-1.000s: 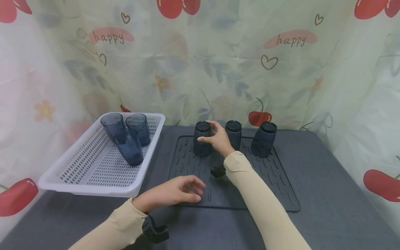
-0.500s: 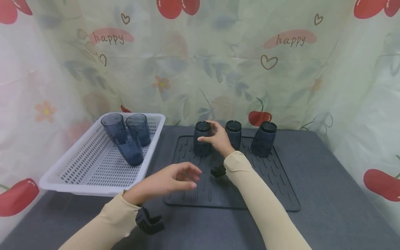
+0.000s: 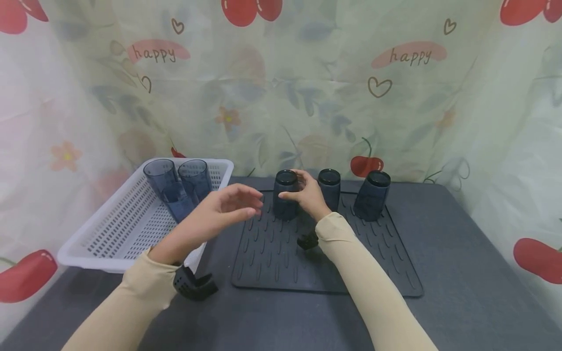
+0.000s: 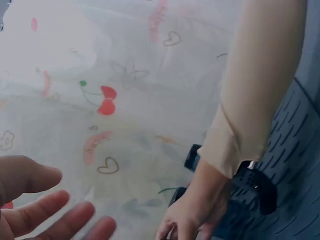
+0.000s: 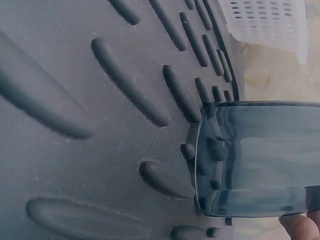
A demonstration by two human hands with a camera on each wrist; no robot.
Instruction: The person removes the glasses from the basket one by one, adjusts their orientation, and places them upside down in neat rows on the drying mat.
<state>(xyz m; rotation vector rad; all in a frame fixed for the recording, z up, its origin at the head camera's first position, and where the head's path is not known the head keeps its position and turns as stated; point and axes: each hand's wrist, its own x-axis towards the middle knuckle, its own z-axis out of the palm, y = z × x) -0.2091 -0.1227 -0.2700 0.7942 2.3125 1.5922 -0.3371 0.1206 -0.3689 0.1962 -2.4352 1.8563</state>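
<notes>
My right hand grips a blue-tinted drinking glass that stands upside down at the back left of a dark ridged drying mat. In the right wrist view the rim of this glass meets the mat, and a fingertip shows at its side. My left hand is raised between basket and mat, fingers loosely bent and holding nothing; the left wrist view shows its spread fingers. Two more upturned glasses, a middle one and a right one, stand along the mat's back.
A white perforated basket stands at the left. Inside are three blue glasses, among them a back left one and a leaning front one, partly covered by my left hand. A patterned curtain hangs behind the grey table.
My left hand has moved up and left, away from the mat's front and toward the basket. The right hand stays at the same glass.
</notes>
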